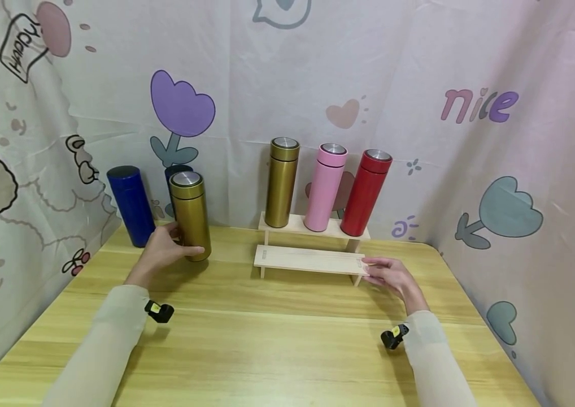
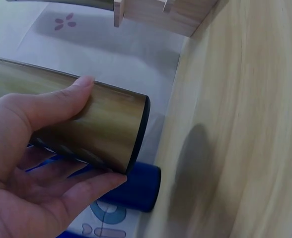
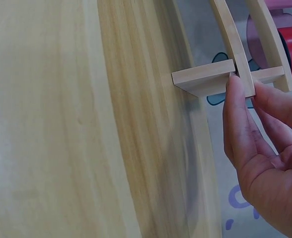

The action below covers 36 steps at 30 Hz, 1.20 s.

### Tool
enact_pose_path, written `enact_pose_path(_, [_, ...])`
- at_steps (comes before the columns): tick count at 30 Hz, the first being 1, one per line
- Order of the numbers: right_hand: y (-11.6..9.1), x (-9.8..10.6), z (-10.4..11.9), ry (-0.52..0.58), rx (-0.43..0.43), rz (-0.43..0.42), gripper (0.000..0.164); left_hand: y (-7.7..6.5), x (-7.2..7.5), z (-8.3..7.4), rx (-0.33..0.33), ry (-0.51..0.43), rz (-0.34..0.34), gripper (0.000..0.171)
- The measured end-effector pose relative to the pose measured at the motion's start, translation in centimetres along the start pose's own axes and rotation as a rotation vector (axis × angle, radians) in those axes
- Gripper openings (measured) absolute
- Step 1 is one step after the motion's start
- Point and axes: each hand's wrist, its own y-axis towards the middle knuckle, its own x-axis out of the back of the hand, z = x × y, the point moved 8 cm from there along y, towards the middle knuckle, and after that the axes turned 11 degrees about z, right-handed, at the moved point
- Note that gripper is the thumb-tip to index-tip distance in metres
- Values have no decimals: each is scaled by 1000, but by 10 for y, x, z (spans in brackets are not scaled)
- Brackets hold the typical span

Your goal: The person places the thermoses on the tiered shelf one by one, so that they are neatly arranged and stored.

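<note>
With thumb and fingers round its body, my left hand (image 1: 161,249) holds a gold thermos bottle (image 1: 193,220) upright at the table's left side. In the left wrist view, the bottle's dark base (image 2: 140,134) shows apart from the tabletop, its shadow on the wood. My right hand (image 1: 389,275) pinches the right end of the lower step of a two-step wooden rack (image 1: 308,260), thumb and fingers on either face of the board. On the rack's upper step stand another gold bottle (image 1: 282,183), a pink bottle (image 1: 325,189) and a red bottle (image 1: 367,192).
A blue bottle (image 1: 131,206) stands at the table's back left. Another dark blue bottle (image 1: 178,169) is mostly hidden behind the held gold one. A printed cloth (image 1: 277,85) hangs along the back and sides of the wooden table (image 1: 267,350).
</note>
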Motion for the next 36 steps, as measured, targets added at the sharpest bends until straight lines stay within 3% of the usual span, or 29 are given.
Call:
enact_pose_path(8, [1,0,0,1,-12,-10,53,8,-13,-9,-12,-16,20,89])
enact_pose_path(22, [-1,0,1,13,-20,-13,53,18,-36,-34,-64,-120,73,77])
enact_pose_path(27, [0,0,0,12,-21,-11,55,21,-44,-43,-38,-117,87,82])
enact_pose_path(36, [1,1,0,5,-26,-19,51,27,-56,-61,-73,-103,96,82])
